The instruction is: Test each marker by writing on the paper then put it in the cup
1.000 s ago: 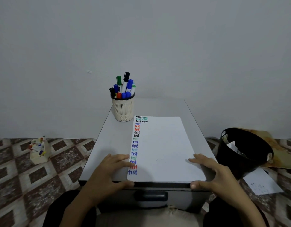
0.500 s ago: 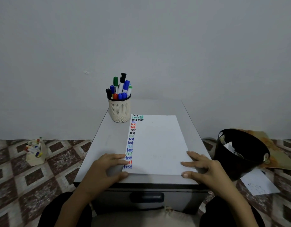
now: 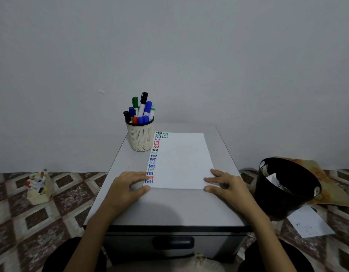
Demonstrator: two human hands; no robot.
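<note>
The only readable writing is the handwritten word "test", repeated on the white rectangular sheet of paper (image 3: 181,161). It runs in a column down the sheet's left edge in black, teal, blue, red and green ink, with a second "test" beside each of the top three lines. The lowest "test", in dark blue, sits just beside the left hand's fingertips (image 3: 144,176), which partly cover the red one above it. The right hand's fingers (image 3: 213,179) rest on unmarked paper.

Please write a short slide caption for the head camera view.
Both hands, left hand and right hand, rest on the paper; markers stand in the cup.
</note>
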